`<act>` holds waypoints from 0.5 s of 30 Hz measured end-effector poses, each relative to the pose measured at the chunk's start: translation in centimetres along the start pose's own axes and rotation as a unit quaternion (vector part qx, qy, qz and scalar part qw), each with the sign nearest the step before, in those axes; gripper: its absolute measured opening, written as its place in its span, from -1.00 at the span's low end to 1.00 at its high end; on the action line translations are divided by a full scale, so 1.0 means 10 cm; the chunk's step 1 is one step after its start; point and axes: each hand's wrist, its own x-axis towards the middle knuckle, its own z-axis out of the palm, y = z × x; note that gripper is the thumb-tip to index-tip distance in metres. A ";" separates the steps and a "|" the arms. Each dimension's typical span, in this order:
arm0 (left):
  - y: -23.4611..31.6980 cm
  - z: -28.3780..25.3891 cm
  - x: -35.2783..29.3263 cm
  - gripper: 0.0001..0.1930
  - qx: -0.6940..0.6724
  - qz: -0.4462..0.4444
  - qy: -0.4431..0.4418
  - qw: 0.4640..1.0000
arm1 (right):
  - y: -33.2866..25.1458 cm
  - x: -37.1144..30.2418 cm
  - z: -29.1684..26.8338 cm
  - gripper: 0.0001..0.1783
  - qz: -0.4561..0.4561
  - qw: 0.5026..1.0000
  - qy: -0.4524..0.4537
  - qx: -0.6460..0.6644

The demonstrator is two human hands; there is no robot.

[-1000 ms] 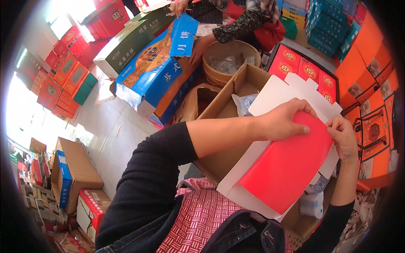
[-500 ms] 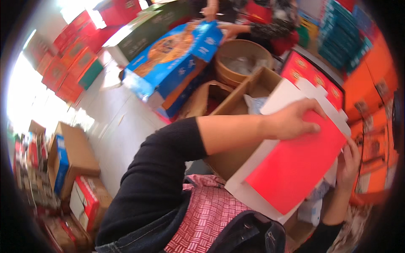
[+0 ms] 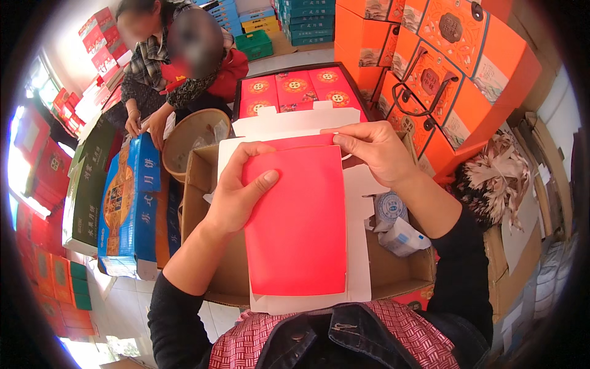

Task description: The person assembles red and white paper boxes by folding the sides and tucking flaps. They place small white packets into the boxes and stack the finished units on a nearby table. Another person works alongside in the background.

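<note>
A flat red cardboard sheet (image 3: 298, 227) lies over a white unfolded carton blank (image 3: 359, 246) in front of my chest. My left hand (image 3: 236, 194) grips the red sheet by its upper left side, thumb on top. At the upper right corner, my right hand (image 3: 376, 150) pinches a narrow red strip along the top edge, where a fold or slit shows. Underneath, a brown cardboard box (image 3: 399, 280) holds small white wrapped packets (image 3: 396, 224), partly covered by the blank.
Beyond the blank stands a tray of red patterned boxes (image 3: 295, 89). Orange gift boxes (image 3: 439, 80) are stacked at right. At left are a round tan tub (image 3: 196, 132), a blue carton (image 3: 132, 209) under a co-worker's hands (image 3: 147, 126), and a green carton (image 3: 92, 184).
My view has turned, and the red sheet with its blank now sits upright and central before me. My right hand has come from the sheet's side to its top edge.
</note>
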 end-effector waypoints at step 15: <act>0.08 0.09 -0.04 -0.70 0.073 0.036 0.013 0.997 | -0.02 -0.06 0.06 -0.73 -0.015 0.985 0.166 -0.046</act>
